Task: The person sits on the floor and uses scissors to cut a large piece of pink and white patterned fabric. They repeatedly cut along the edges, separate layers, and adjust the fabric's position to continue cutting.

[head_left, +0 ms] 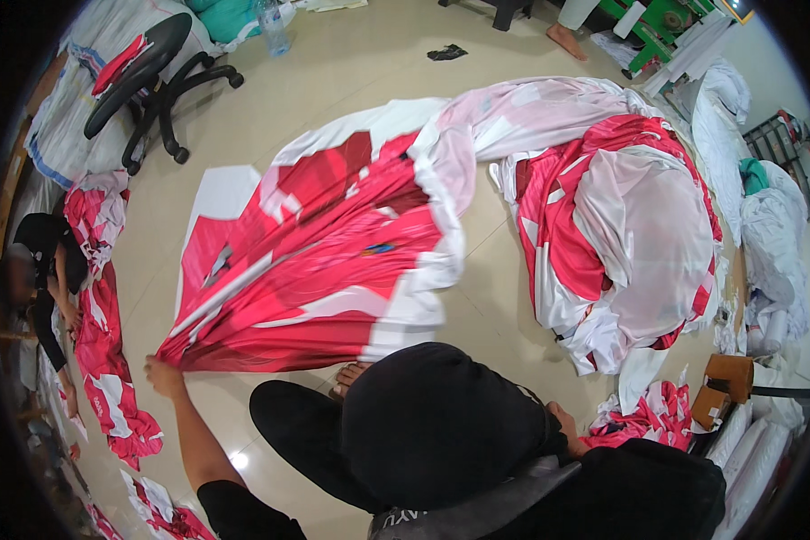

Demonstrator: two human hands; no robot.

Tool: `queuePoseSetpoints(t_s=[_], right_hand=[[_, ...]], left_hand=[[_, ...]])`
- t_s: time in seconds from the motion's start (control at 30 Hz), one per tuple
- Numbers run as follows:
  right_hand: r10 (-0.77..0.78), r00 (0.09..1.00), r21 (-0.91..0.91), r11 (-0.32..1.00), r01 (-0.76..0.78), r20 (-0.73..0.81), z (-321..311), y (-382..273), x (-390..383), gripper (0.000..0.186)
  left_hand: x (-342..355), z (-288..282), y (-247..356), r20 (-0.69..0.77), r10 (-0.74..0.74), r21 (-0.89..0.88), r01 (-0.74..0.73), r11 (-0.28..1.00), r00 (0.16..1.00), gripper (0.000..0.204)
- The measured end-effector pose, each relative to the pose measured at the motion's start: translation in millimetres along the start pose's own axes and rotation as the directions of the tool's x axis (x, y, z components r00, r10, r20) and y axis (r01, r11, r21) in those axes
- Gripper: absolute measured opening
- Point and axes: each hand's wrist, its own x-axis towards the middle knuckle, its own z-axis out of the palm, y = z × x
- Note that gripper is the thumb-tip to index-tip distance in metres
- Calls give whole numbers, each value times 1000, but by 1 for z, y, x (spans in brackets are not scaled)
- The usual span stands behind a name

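Observation:
My left hand (164,376) is closed on the gathered corner of a large red and white printed fabric (315,270). From there the fabric fans out across the floor in long folds, its white edge lying to the right. Bare skin that seems to be my right hand (565,430) shows beside a round black shape (450,423) at the lower middle; its fingers are hidden. Near that shape are my bent black-clad leg (301,441) and part of a bare foot (347,380). A pale pink stretch of fabric (549,108) runs toward a big heap of red and white fabric (643,234).
At the left, another person (49,261) in black bends over a strip of red fabric (103,342). An office chair (157,99) stands at the upper left by white sacks (72,108). A cardboard box (727,378) and plastic-wrapped rolls (756,463) lie at the right.

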Motion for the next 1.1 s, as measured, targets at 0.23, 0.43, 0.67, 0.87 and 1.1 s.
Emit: queuePoseSetpoints(t_s=[0.23, 0.43, 0.67, 0.87, 1.1], right_hand=[[-102, 993, 29, 995, 100, 67, -9, -24, 33, 30], [-204, 972, 64, 978, 198, 117, -12, -62, 61, 30], [-359, 913, 9, 931, 365, 195, -8, -54, 60, 31], [-315, 930, 41, 949, 313, 191, 3, -49, 66, 33], [-618, 786, -40, 786, 617, -16, -95, -250, 192, 53]], left_hand=[[-21, -17, 46, -181, 472, -356, -504, 787, 863, 45], [-225, -102, 242, -88, 881, -890, -435, 140, 464, 52], [-297, -103, 312, -116, 953, -630, -762, 148, 281, 34], [-221, -97, 264, 66, 560, -995, 14, 96, 826, 38], [-154, -251, 136, -227, 514, -962, -271, 10, 827, 19]])
